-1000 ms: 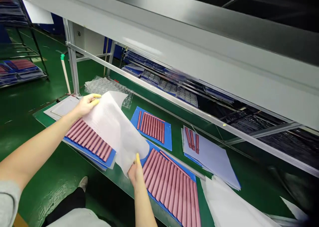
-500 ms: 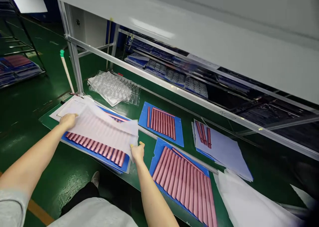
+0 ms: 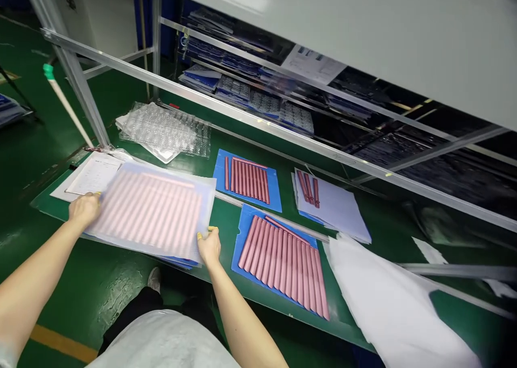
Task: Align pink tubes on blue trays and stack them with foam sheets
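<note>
A thin translucent white sheet (image 3: 153, 212) lies over a row of pink tubes on a blue board, at the left of the green table. The tubes show faintly through it. My left hand (image 3: 84, 210) pinches the sheet's left edge, and at its right edge my right hand (image 3: 210, 245) grips it between thumb and fingers. Yellow covers show on some fingertips. Just right of my right hand, a blue board (image 3: 241, 238) carries a row of uncovered pink tubes (image 3: 283, 265). Behind that, a smaller blue board (image 3: 220, 168) bears shorter pink tubes (image 3: 249, 180).
Clear bubbled plastic trays (image 3: 161, 128) are piled at the back left, near papers (image 3: 95, 175). A white stack (image 3: 339, 206) with three dark pink pieces sits back right. Loose white sheets (image 3: 379, 298) spread at the right. A metal rail (image 3: 226, 112) crosses behind.
The white sheet has come down flat and now covers the tubes whose ends showed before. Both hands still hold its edges. The view has shifted to the right.
</note>
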